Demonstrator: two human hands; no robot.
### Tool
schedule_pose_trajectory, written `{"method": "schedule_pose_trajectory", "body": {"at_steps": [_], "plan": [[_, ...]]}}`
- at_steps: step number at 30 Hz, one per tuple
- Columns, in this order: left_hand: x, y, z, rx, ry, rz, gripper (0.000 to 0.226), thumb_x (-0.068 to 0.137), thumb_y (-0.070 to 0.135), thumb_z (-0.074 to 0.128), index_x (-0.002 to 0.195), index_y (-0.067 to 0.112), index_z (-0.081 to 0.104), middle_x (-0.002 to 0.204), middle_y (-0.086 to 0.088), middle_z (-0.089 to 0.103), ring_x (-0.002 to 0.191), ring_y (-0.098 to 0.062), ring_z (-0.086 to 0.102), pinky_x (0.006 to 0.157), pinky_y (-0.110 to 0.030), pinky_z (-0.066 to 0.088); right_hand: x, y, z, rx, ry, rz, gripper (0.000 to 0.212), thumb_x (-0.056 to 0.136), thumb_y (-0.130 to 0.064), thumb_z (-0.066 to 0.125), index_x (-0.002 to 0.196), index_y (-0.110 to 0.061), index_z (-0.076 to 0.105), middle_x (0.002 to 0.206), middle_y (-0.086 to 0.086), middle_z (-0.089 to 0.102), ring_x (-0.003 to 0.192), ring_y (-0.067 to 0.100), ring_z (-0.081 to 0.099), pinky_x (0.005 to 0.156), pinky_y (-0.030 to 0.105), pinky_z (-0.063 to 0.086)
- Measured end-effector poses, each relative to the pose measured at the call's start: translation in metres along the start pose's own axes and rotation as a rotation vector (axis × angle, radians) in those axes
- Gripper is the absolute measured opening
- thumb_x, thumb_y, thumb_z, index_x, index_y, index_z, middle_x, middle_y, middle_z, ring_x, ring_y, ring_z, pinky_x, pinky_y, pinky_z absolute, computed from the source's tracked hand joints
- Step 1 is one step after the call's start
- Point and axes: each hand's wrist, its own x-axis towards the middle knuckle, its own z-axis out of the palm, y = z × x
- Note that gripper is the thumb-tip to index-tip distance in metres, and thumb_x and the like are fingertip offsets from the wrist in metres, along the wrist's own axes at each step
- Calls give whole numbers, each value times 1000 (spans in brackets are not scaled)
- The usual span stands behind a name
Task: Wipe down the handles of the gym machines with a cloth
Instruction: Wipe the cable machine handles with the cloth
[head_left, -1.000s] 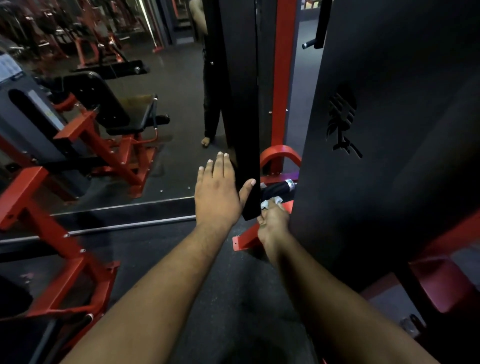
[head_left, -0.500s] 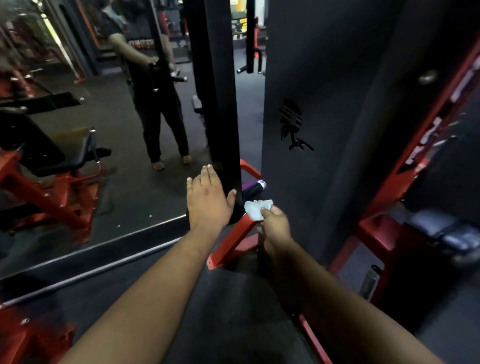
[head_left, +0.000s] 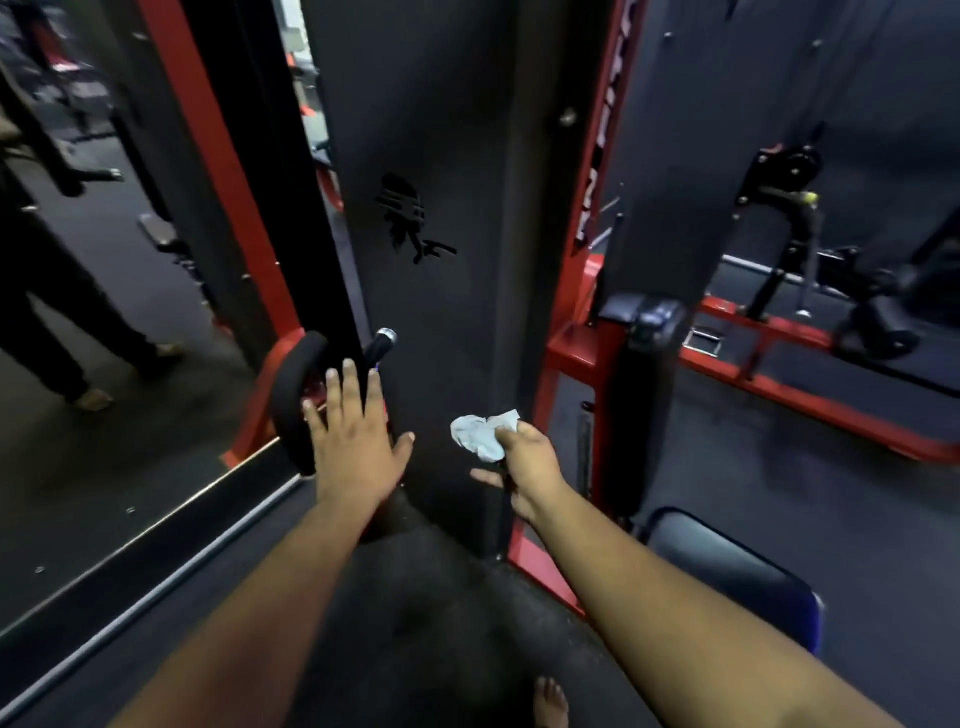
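Far left there's a mirror (head_left: 104, 322) along the floor's edge, with a standing person reflected in it, cut off above the legs. Next over, the left hand (head_left: 358, 441) is spread flat, fingers straight, holding nothing, over a black curved pad (head_left: 293, 395) on the red frame. Just behind it the black handle (head_left: 380, 345) with a chrome end cap sticks up beside the dark machine panel (head_left: 441, 260). The right hand (head_left: 524, 457) pinches a crumpled white cloth (head_left: 480, 434), off the handle and in front of the panel. I'd guess wiping is mid-job; can't tell if that grip is clean. More machines at the right edge are blurry, their handles hard to make out.
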Motion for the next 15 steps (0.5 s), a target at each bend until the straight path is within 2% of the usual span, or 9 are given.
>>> {"method": "schedule_pose_trajectory", "body": {"at_steps": [7,10,12,15], "plan": [[-40,75,26,-63,-290,178,92,94,58,58,164,22,11,173,-7,-6,159,-25,-1,125,-56,10,-39,0,-73,-67,67,-60,21,100,-16,53,110,-12,70,103,7,78,91,22,73,71,39,62],[-62,116,36,-93,-374,287,89,95,59,56,165,24,12,173,-5,-2,159,-25,7,126,-52,17,-53,-3,-112,-86,101,-87,21,100,-15,52,111,-12,70,103,7,78,91,24,74,74,40,63],[-77,147,42,-128,-423,341,90,95,59,57,164,24,13,173,-3,3,158,-23,13,125,-49,22,-62,-4,-145,-89,135,-104,21,101,-14,52,110,-11,70,101,8,78,86,22,73,69,37,61],[-94,195,51,-156,-466,411,91,93,60,59,164,23,16,172,-1,11,156,-21,21,123,-42,29,-75,-7,-201,-115,188,-119,21,98,-17,53,105,-14,72,104,12,77,91,25,74,78,45,61]]}}
